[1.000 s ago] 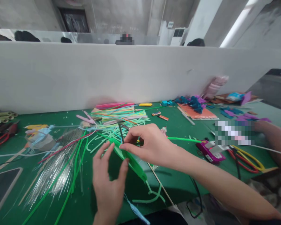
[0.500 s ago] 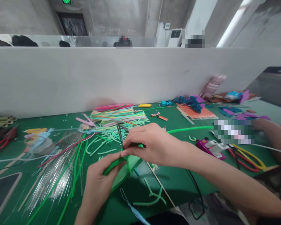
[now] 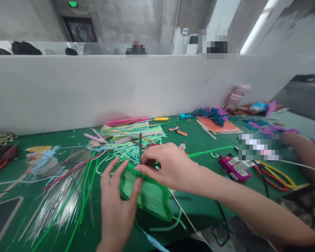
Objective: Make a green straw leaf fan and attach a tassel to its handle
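A green translucent panel edged with fuzzy green pipe cleaner (image 3: 154, 197) hangs between my hands above the table, with a rib down its middle. My left hand (image 3: 118, 199) supports its left part, thumb on the front face and fingers spread along the left and top edge. My right hand (image 3: 170, 162) is closed in a pinch at the panel's top edge, by the rib. Two thin dark strands (image 3: 140, 147) stand up from that pinch; whether they are wire ends or a tool's prongs is unclear.
Pale pipe cleaners (image 3: 133, 134) lie piled behind my hands, with clear thin rods (image 3: 65, 196) to the left. A purple power strip (image 3: 235, 169) and red-and-yellow-handled tool (image 3: 275, 176) lie right. Another person's hand (image 3: 294, 141) is at the far right.
The green panel has turned to show its broad face and right part. My left hand has loosened from a tight pinch to spread fingers. The dark strands now stand straighter.
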`<action>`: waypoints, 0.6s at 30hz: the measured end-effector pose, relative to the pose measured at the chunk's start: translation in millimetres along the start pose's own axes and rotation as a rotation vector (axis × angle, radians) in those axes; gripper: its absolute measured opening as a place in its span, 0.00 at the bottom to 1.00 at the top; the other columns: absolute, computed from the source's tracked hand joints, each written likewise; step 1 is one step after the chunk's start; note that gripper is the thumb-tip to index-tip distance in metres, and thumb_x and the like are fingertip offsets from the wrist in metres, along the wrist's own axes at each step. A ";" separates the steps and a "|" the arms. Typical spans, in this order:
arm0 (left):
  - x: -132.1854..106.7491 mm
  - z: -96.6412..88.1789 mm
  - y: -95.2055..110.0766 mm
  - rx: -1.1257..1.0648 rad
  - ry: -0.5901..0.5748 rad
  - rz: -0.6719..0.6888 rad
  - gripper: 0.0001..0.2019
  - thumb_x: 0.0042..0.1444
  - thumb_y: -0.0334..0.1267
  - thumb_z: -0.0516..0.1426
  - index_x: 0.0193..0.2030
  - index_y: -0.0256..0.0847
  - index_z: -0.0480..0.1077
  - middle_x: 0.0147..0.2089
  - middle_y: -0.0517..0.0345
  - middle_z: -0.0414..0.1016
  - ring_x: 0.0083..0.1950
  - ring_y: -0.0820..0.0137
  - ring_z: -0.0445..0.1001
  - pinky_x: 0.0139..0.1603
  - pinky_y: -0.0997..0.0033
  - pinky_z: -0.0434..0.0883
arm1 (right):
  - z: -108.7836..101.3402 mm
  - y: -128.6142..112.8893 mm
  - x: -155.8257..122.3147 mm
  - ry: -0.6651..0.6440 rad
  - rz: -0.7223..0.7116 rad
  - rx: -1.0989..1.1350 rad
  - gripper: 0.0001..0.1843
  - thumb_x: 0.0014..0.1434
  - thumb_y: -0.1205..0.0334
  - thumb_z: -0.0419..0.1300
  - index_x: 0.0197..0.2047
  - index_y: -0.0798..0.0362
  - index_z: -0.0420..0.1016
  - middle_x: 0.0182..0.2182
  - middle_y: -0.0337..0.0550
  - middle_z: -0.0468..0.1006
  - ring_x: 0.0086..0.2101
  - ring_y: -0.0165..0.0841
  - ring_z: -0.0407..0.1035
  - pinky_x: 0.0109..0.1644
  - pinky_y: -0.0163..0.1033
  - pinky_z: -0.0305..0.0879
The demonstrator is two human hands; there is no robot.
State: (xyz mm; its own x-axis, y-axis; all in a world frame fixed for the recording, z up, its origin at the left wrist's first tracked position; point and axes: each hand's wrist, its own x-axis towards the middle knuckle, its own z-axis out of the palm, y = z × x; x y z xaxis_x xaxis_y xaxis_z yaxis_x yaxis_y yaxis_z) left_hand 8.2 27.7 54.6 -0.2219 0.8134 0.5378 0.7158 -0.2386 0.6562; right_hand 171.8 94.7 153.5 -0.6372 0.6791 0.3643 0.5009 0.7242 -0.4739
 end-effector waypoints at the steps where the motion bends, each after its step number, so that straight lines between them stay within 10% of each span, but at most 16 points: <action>1: -11.1 8.1 8.5 0.029 -0.010 -0.005 0.26 0.62 0.49 0.59 0.64 0.46 0.66 0.71 0.41 0.59 0.72 0.49 0.60 0.68 0.40 0.62 | 0.9 -3.8 -0.9 0.004 0.025 -0.002 0.10 0.62 0.62 0.66 0.29 0.58 0.78 0.24 0.40 0.79 0.26 0.28 0.68 0.30 0.33 0.56; 5: -33.2 31.2 25.8 0.044 -0.110 0.005 0.51 0.55 0.51 0.64 0.76 0.33 0.41 0.78 0.26 0.38 0.78 0.42 0.42 0.67 0.38 0.64 | 1.3 -12.5 -2.3 0.014 0.056 -0.021 0.11 0.61 0.65 0.66 0.27 0.57 0.78 0.23 0.39 0.80 0.25 0.27 0.68 0.30 0.33 0.56; 10: -12.5 0.8 3.1 -0.150 -0.360 0.034 0.28 0.63 0.38 0.55 0.70 0.42 0.63 0.68 0.43 0.70 0.68 0.56 0.69 0.65 0.56 0.71 | -5.5 -0.3 -0.3 0.010 0.016 0.041 0.07 0.60 0.64 0.68 0.31 0.58 0.82 0.25 0.40 0.82 0.26 0.27 0.71 0.30 0.32 0.59; 18: 37.0 -44.0 -52.3 -0.449 -0.691 -0.157 0.11 0.62 0.46 0.60 0.47 0.50 0.82 0.49 0.54 0.84 0.51 0.61 0.81 0.54 0.65 0.77 | -5.5 6.2 2.2 -0.012 -0.229 0.156 0.04 0.60 0.70 0.67 0.34 0.60 0.83 0.28 0.41 0.83 0.29 0.27 0.73 0.34 0.31 0.63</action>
State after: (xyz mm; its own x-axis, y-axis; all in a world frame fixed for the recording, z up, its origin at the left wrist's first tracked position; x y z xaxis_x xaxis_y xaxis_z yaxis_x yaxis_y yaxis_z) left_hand -66.6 47.0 63.5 0.2634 0.9619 0.0730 0.3462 -0.1649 0.9235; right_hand 176.7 101.3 155.7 -0.7310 0.4979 0.4666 0.2476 0.8307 -0.4986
